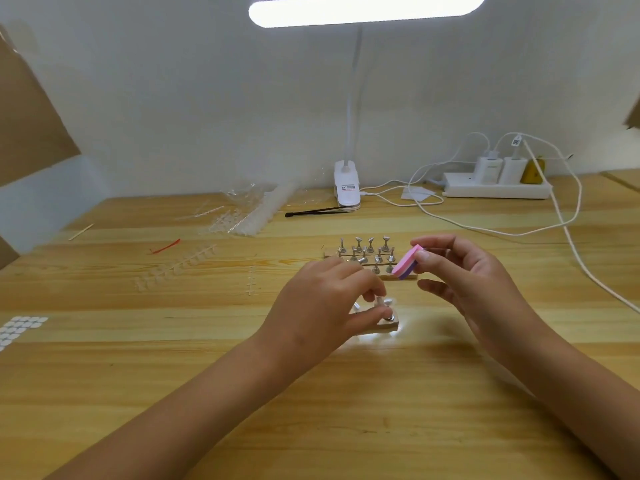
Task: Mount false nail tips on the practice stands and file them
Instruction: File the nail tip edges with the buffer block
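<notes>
What matters for my next move is the gap between file and stand. My right hand (474, 282) pinches the pink-and-purple foam file block (408, 262) between thumb and fingertips, held off the pale wooden tabletop (242, 375). My left hand (329, 299) has its grip closed on the small silver metal practice stand (386, 304), thumb and fingers curled round it and steadying it on its pale base at the middle of the tabletop. From the block, that stand lies at about 7 o'clock, near but clearly apart. The block's long axis runs from 1 o'clock to 7 o'clock, so its lower end already points towards the stand. I judge the right hand must bring it down along that line while the left keeps the stand from turning. Whether a nail tip sits on the stand's head I cannot tell; it is blurred and half hidden by the fingers. The rack of silver metal stands (367, 252) lies just beyond, at 12 o'clock from the left hand. As for writing, the white clip-on lamp clamp (347, 187) carries a label with red and dark print, and a white paper tag (516, 141) hangs on a cable above the white power strip (495, 190); neither is legible.
</notes>
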A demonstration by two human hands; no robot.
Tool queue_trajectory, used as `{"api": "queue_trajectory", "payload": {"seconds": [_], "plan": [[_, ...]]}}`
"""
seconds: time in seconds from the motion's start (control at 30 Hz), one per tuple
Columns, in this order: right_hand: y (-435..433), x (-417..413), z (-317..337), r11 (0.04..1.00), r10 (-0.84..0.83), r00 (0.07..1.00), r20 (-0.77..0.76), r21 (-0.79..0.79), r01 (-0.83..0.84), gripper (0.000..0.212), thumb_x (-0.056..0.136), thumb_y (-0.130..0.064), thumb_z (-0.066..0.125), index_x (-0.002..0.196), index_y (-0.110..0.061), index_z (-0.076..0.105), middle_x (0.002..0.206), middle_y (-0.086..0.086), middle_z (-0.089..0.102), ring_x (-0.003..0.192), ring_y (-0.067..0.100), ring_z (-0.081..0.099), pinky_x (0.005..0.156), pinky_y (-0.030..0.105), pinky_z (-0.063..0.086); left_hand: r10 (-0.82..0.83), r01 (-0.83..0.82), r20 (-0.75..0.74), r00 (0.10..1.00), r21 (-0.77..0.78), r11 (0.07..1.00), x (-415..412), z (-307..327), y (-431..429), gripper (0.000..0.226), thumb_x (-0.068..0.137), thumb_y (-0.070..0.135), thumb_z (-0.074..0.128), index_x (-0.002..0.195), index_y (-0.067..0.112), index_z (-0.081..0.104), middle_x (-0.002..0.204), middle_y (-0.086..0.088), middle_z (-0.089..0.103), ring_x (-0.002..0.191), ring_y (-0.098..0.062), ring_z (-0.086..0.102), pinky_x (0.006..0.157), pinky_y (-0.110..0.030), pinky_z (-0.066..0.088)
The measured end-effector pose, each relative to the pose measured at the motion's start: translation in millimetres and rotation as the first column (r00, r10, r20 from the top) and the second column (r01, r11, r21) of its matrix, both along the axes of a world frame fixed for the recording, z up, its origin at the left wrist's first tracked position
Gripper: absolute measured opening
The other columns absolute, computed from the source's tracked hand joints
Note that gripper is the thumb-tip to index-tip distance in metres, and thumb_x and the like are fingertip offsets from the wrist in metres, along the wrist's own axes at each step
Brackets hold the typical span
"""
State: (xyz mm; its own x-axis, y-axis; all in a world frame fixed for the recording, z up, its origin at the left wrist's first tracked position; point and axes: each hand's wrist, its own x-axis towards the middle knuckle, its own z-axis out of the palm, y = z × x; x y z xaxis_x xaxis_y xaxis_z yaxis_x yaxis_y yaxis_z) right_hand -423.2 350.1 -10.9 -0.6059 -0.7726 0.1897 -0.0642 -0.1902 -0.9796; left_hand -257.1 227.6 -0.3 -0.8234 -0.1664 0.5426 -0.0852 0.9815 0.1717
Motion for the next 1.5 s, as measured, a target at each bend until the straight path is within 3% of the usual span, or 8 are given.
{"api": "queue_trajectory", "payload": {"seconds": [0.23,0.37,0.67,0.83,1.07,1.2,1.33,1.5], "plan": [[0,-2,-1,1.0,-0.005,1.0,0.002,-0.002,0.005,0.014,0.083,-0.028,0.069,0.097,-0.031,0.073,0.099,-0.001,0.073,0.095,0.014,0.069,0.071,0.02,0.054,0.022,-0.021,-0.012,1.0,0.054,0.998,3,-4,-6,0.027,0.086,0.044,0.065,0.088,0.018,0.07,0.082,0.01,0.067,0.078,-0.012,0.06,0.075,-0.034,0.049],[0,-2,0,1.0,-0.01,1.0,0.011,0.001,0.01,0.018,0.081,-0.03,0.069,0.099,-0.029,0.072,0.099,-0.002,0.073,0.095,0.014,0.069,0.071,0.021,0.055,0.055,-0.052,-0.01,0.998,0.198,0.979,7,-6,-10,0.022,0.085,0.043,0.07,0.09,0.022,0.071,0.084,0.015,0.066,0.082,-0.001,0.056,0.082,-0.025,0.043],[-1,-1,-1,1.0,0.0,1.0,-0.004,0.004,0.0,0.014,0.083,-0.031,0.069,0.096,-0.033,0.073,0.099,-0.003,0.073,0.097,0.015,0.069,0.074,0.025,0.054,0.072,-0.072,0.011,0.997,0.309,0.948,-2,-9,-12,0.028,0.077,0.052,0.068,0.088,0.027,0.072,0.107,0.013,0.062,0.112,-0.008,0.047,0.096,-0.029,0.04],[0,-2,0,1.0,-0.008,1.0,-0.003,0.007,0.008,0.014,0.085,-0.027,0.069,0.099,-0.029,0.072,0.1,0.0,0.073,0.098,0.018,0.069,0.074,0.025,0.055,0.098,-0.108,0.047,0.994,0.345,0.933,-7,-17,-15,0.029,0.076,0.053,0.068,0.089,0.027,0.073,0.111,0.016,0.061,0.114,-0.006,0.041,0.099,-0.032,0.038],[-1,0,0,1.0,-0.002,1.0,0.0,0.006,0.002,0.014,0.085,-0.026,0.069,0.099,-0.029,0.072,0.101,0.001,0.072,0.098,0.019,0.069,0.074,0.025,0.055,0.112,-0.128,0.067,0.991,0.324,0.938,-11,-20,-14,0.042,0.074,0.064,0.058,0.093,0.029,0.073,0.11,0.018,0.06,0.116,-0.009,0.044,0.102,-0.043,0.04],[-1,1,1,1.0,0.007,1.0,0.002,0.003,-0.007,0.018,0.08,-0.033,0.07,0.097,-0.031,0.073,0.099,-0.001,0.072,0.099,0.019,0.069,0.072,0.024,0.054,0.112,-0.156,0.168,0.979,0.278,0.948,-11,-19,-9,0.061,0.068,0.075,0.056,0.114,0.035,0.066,0.127,0.017,0.053,0.127,-0.01,0.035,0.107,-0.043,0.035],[-1,1,1,1.0,0.012,1.0,0.006,0.007,-0.012,0.017,0.081,-0.033,0.071,0.097,-0.033,0.073,0.101,0.001,0.072,0.099,0.019,0.069,0.072,0.022,0.054,0.113,-0.134,0.154,0.982,0.136,0.982,-15,-23,-3,0.042,0.079,0.06,0.067,0.11,0.033,0.068,0.136,0.015,0.048,0.135,-0.013,0.024,0.11,-0.042,0.022],[-2,2,2,1.0,0.013,0.999,0.037,0.017,-0.013,0.019,0.077,-0.036,0.072,0.096,-0.032,0.073,0.098,0.0,0.072,0.094,0.015,0.068,0.07,0.022,0.053,0.112,-0.112,0.014,0.994,-0.035,0.993,-20,-30,4,0.024,0.079,0.039,0.078,0.092,0.02,0.072,0.125,0.001,0.062,0.129,-0.029,0.045,0.104,-0.057,0.033]]}}
